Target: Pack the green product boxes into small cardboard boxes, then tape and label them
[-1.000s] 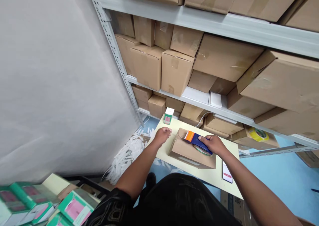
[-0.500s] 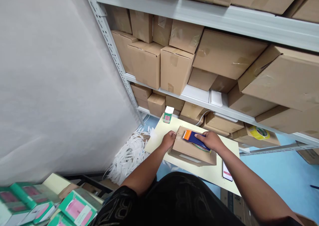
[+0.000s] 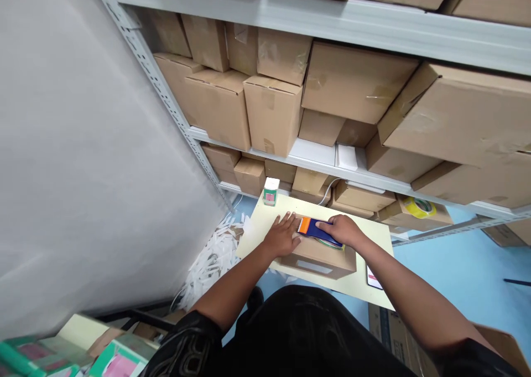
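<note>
My right hand (image 3: 345,230) grips a blue tape dispenser (image 3: 321,231) with an orange front end, pressed against the top of a brown cardboard box (image 3: 345,265). Part of a tape roll shows under the dispenser. My left hand (image 3: 284,235) lies flat with fingers spread over the left end of the box top, just beside the orange end. On the side of the box facing me is a pale label (image 3: 314,267). The box rests on a pale yellow tabletop (image 3: 379,237).
A small green and white box (image 3: 270,192) stands at the table's far left corner, and a phone (image 3: 373,278) lies near my right forearm. Shelves (image 3: 315,151) full of cartons rise behind. A yellow tape roll (image 3: 418,207) sits on a carton. Paper strips (image 3: 211,258) cover the floor at left.
My left hand has gone from closed fingers at the box's left edge to spread flat on its top. The dispenser stays on the box in my right hand. The view has shifted slightly.
</note>
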`<state>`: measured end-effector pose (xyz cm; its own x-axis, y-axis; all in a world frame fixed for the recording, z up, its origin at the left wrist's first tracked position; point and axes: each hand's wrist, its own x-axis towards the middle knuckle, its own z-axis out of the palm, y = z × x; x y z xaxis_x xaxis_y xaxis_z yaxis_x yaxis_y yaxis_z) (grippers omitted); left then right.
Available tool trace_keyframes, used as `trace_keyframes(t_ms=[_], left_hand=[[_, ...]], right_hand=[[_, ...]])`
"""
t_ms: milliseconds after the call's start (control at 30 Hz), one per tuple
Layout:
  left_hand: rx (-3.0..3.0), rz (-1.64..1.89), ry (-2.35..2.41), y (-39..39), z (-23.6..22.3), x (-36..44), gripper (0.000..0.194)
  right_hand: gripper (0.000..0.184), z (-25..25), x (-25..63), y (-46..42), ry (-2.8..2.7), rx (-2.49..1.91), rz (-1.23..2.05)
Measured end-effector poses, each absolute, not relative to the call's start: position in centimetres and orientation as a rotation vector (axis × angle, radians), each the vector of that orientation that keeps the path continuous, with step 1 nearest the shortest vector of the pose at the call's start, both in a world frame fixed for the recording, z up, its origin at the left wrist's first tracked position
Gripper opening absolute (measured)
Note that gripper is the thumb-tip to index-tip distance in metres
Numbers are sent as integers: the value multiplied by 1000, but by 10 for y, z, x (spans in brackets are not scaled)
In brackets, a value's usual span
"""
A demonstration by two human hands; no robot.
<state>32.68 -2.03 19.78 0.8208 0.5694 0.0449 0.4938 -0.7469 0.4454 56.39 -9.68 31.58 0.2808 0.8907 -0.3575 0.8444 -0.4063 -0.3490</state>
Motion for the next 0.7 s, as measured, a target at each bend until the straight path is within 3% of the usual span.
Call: trace_keyframes(t_ms=[167, 433, 700], left_hand=[[2486, 129, 899, -15, 180, 322, 77], [2361, 236, 795, -23, 179, 332, 67], [2249, 345, 888, -56, 174, 320, 70]], right_hand=[[63, 300, 579, -101, -1627, -2432, 797], [65, 295, 593, -107, -1584, -2385, 777], [67, 310, 579, -104, -1749, -2429, 837]])
